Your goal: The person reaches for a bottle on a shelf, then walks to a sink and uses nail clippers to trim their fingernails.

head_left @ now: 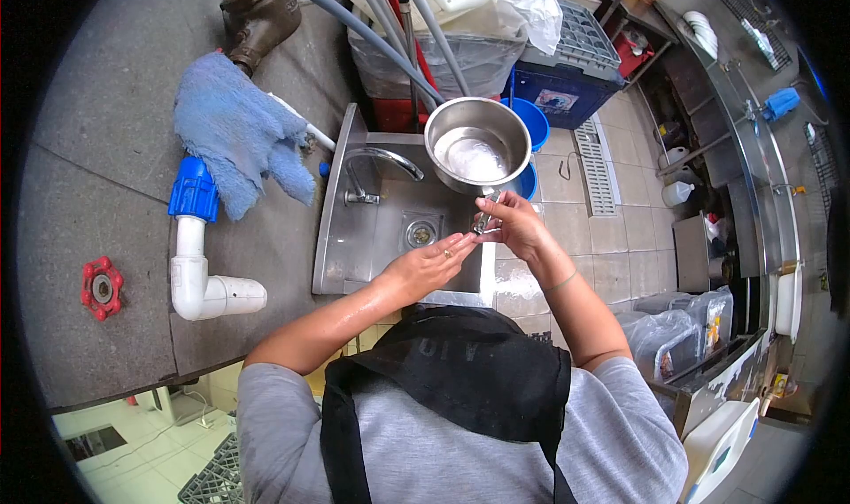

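A steel saucepan [478, 146] is held out over the right side of the sink, its shiny inside facing up. My right hand [515, 225] is closed around its short handle [483, 214], thumb on top. Just below the handle's end, my left hand [431, 263] lies palm up with its fingers stretched out and together, the fingertips right at the right hand's fingers. Under both hands is the steel sink [341, 247], with a drain [423, 232] in its floor. A curved chrome faucet [385, 154] stands at the sink's left side, beside the pan.
A blue cloth [235, 128] hangs over pipework on the left, near a white elbow pipe [199, 287] and a red valve wheel [102, 287]. Behind the sink stand a lined bin [443, 61] and several poles. Blue buckets [529, 123] and a crate [567, 88] are on the right.
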A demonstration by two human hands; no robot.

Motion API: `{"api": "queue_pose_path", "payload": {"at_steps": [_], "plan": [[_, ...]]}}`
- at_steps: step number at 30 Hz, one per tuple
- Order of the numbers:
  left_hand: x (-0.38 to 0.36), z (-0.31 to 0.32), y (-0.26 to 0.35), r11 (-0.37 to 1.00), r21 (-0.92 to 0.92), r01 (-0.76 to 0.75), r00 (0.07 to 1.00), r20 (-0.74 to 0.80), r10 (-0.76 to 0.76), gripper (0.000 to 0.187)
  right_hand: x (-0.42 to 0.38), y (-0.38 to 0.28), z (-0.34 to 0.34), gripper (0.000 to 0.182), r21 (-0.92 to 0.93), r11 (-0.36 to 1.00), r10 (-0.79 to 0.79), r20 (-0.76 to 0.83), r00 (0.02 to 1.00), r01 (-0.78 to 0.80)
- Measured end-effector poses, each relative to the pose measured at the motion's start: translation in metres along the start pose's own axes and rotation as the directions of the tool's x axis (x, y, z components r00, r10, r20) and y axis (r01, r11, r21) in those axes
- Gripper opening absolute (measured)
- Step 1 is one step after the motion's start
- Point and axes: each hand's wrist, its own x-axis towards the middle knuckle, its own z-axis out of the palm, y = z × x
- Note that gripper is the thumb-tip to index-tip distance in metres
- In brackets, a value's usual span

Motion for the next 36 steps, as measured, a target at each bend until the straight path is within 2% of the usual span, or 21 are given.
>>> {"api": "queue_pose_path", "payload": {"at_steps": [13, 19, 27, 36], "plan": [[-0.006, 0.011, 0.005, 0.999, -0.050, -0.005, 1.000, -0.005, 0.004, 0.033, 0.004, 0.002, 0.006, 0.039, -0.082, 0.996, -0.044, -0.012, 0.999, 0.043], [-0.006, 0.005, 0.000, 0.999, -0.042, -0.027, 0.999, 0.024, 0.029, 0.035, 0.009, 0.005, 0.004, 0.039, -0.043, 0.999, 0.012, -0.006, 1.000, -0.012], [-0.010, 0.006, -0.001, 0.999, -0.004, -0.053, 0.997, 0.059, 0.054, 0.039, 0.013, 0.011, 0.006, 0.037, -0.007, 1.000, 0.011, -0.023, 1.000, -0.011], [-0.012, 0.008, 0.000, 1.000, 0.003, 0.002, 1.000, 0.026, -0.002, 0.035, 0.014, 0.012, 0.010, 0.030, 0.032, 0.999, 0.027, -0.016, 1.000, -0.026]]}}
